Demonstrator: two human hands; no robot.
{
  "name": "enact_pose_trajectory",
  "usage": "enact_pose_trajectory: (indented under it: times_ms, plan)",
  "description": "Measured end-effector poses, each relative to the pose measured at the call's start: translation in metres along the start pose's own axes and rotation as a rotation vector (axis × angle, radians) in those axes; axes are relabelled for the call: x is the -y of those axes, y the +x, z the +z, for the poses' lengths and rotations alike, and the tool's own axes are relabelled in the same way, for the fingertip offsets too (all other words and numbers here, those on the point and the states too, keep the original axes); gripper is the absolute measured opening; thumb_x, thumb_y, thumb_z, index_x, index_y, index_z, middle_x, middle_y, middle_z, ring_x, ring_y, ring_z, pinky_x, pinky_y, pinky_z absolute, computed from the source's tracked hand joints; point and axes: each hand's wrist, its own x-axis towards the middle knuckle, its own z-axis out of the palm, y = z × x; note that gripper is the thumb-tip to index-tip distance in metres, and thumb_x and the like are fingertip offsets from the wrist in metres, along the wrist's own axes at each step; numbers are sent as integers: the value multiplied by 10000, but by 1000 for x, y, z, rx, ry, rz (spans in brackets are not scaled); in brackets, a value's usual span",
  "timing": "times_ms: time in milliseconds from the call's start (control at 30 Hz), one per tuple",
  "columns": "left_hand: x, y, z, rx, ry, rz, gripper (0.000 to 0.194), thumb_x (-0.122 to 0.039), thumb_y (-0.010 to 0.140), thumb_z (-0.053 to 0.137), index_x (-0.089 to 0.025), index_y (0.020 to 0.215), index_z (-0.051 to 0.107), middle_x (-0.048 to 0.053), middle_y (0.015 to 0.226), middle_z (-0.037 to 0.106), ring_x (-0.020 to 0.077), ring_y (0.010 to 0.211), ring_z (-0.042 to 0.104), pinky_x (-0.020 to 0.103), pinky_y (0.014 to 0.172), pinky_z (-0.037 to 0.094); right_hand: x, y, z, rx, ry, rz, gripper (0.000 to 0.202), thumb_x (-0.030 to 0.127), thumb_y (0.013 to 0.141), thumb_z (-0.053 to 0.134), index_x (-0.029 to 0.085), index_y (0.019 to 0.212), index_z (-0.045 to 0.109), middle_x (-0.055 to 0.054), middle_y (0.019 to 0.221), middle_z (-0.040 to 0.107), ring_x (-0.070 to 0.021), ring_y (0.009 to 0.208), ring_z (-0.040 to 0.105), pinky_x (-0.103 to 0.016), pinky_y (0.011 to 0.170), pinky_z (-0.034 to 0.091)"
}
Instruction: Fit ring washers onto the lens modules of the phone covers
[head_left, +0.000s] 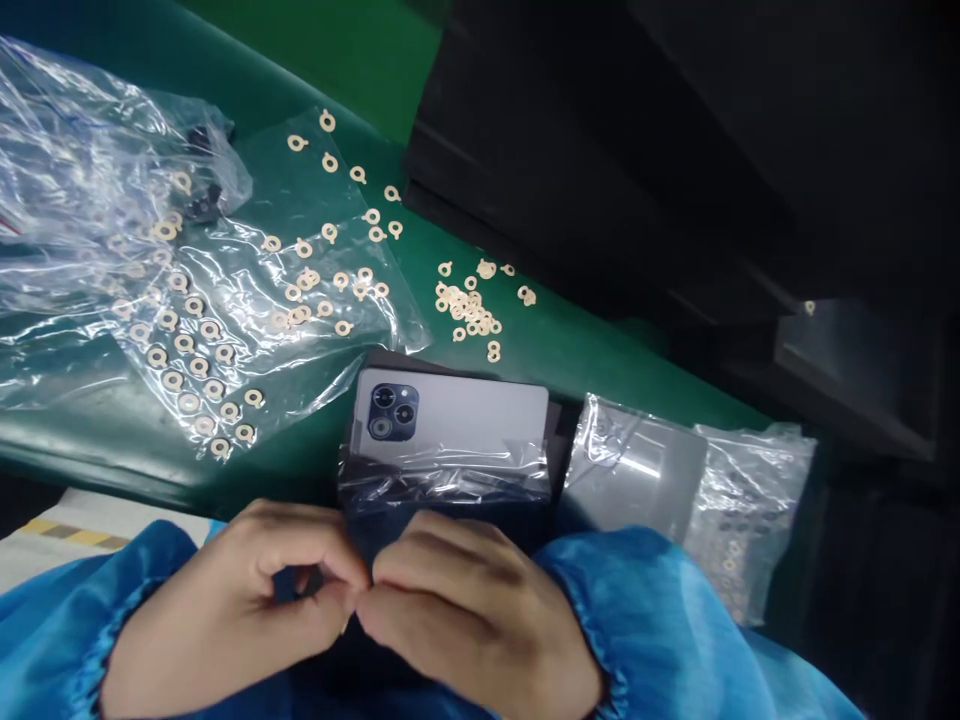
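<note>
My left hand [289, 580] and my right hand [480, 610] meet at the bottom centre, thumbs and forefingers pinched together tip to tip. Whatever lies between the fingertips is too small or hidden to make out. Just beyond them is a grey phone [480, 415] with a dark camera block at its left end, lying back side up. Crinkled clear film [450, 478] covers its near part. Dark pads or boxes show under the phone's edges. Behind it, small cream rings with tabs [469, 308] lie in a loose pile on the green table.
Clear plastic bags [90, 180] cover the left side, and more tabbed rings lie in rows on a clear sheet [300, 370]. To the right are another phone in clear wrapping [637, 465] and a clear bag of small parts [742, 520]. A large black structure [600, 150] rises behind the table.
</note>
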Motion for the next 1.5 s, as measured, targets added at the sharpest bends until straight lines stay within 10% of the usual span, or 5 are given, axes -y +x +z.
enact_pose_trajectory:
  times_ms: [133, 433, 1000, 1267, 1500]
  plan:
    - [6, 4, -3, 67, -141, -63, 197, -97, 885, 502, -211, 781, 625, -64, 642, 635, 53, 550, 571, 133, 507, 445, -3, 0, -5, -90, -18, -51, 295, 131, 957, 469, 181, 700, 605, 22, 677, 606, -90, 626, 537, -221, 531, 455]
    - [27, 2, 10, -239, 605, 290, 148, -149, 950, 496, -197, 1026, 613, 54, 1233, 686, 122, 935, 699, 233, 720, 491, -51, 40, -28, -28, -139, 288, 162, 85, 944, 456, 165, 836, 545, -64, 1036, 559, -129, 928, 574, -275, 840, 511]
    - [25, 7, 7, -221, 632, 284, 123, -159, 952, 499, -196, 998, 607, 49, 1187, 710, 96, 855, 711, 209, 658, 489, -54, 43, -28, 127, -199, 238, 178, 73, 916, 406, 178, 824, 517, -63, 1074, 529, -177, 1002, 514, -366, 912, 487]
    - [26, 6, 7, -225, 637, 280, 125, -161, 943, 504, -195, 974, 620, 55, 1178, 714, 109, 787, 714, 221, 621, 491, -51, 37, -14, 46, -380, 206, 209, 34, 910, 413, 150, 848, 575, -95, 1069, 560, -178, 910, 503, -298, 712, 497]
    - [28, 3, 7, -210, 614, 258, 143, -151, 951, 487, -212, 1026, 592, 56, 1215, 698, 121, 854, 719, 232, 662, 501, -51, 10, -13, -49, -462, 38, 225, 91, 969, 450, 94, 1081, 644, -144, 1233, 643, -201, 1077, 571, -333, 911, 531]
